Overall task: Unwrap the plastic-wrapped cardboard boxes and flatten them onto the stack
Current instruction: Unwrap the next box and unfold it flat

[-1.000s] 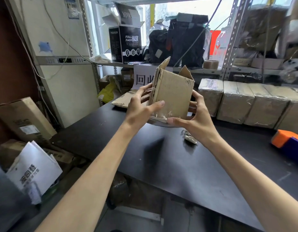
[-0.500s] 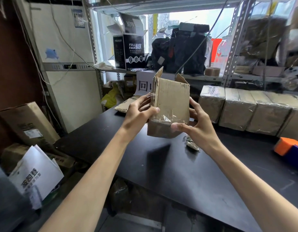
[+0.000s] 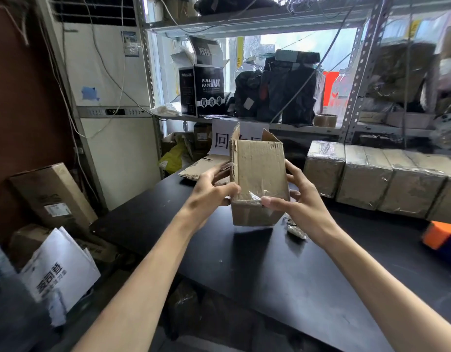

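Box [image 3: 259, 171] held upright above table [image 3: 244, 270], top flaps open, film clinging near base. Left hand [image 3: 209, 193] grips left edge; right hand [image 3: 301, 203] grips right side, thumb on film. Suggest: strip film first, then push opposite corners to collapse. Stack [image 3: 200, 168] just behind, left.

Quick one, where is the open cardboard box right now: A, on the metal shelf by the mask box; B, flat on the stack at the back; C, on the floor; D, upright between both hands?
D: the left hand and right hand hold the cardboard box upright from either side, thumbs on its near face, top flaps raised.
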The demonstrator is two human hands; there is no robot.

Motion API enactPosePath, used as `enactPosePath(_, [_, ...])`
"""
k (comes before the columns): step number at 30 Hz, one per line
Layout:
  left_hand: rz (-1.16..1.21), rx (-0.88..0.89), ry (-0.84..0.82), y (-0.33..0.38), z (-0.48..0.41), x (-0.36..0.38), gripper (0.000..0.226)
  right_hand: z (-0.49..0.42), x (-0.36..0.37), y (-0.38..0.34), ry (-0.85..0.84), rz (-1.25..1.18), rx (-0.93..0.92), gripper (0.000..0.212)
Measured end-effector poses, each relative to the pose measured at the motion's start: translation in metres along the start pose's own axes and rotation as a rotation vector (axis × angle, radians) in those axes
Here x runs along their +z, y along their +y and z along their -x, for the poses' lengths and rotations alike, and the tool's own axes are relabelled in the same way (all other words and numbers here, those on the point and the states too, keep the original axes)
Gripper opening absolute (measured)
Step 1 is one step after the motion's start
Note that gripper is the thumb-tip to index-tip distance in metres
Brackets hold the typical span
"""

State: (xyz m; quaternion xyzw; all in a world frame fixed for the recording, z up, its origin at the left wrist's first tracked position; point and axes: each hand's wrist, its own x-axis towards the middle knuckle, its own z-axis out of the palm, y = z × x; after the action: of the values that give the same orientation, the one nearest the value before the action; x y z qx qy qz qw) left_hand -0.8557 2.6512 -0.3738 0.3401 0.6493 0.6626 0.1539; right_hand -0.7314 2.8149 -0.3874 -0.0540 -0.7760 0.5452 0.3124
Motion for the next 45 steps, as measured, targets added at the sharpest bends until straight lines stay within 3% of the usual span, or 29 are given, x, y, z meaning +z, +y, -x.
enactPosePath(5, [-0.028, 0.006, -0.045, 0.001, 0.001, -0.004, 0.054, -0.001, 0.003, -0.002, -0.045, -0.034, 0.024, 0.095])
enactPosePath(10, [-0.016, 0.01, -0.113, 0.004, 0.001, -0.006, 0.06, -0.001, 0.006, -0.002, -0.073, -0.013, 0.026, 0.096])
enactPosePath(17, [0.054, 0.018, -0.162, 0.01, 0.002, -0.01, 0.048, -0.004, 0.0, -0.006, -0.042, -0.09, 0.043, 0.079])
enactPosePath(25, [0.056, 0.038, -0.083, 0.007, 0.0, -0.007, 0.065, -0.003, -0.003, 0.003, 0.064, -0.113, 0.071, 0.074])
enactPosePath(33, [-0.043, 0.234, 0.023, 0.005, -0.005, 0.001, 0.026, -0.008, -0.008, 0.004, 0.087, -0.222, 0.129, 0.062])
enactPosePath(40, [-0.084, 0.337, 0.102, 0.01, -0.008, 0.006, 0.023, -0.011, -0.01, 0.008, 0.093, -0.227, 0.133, 0.057])
enactPosePath(45, [-0.034, 0.314, 0.086, 0.005, -0.01, 0.005, 0.016, -0.013, -0.009, 0.007, 0.128, -0.238, 0.132, 0.054])
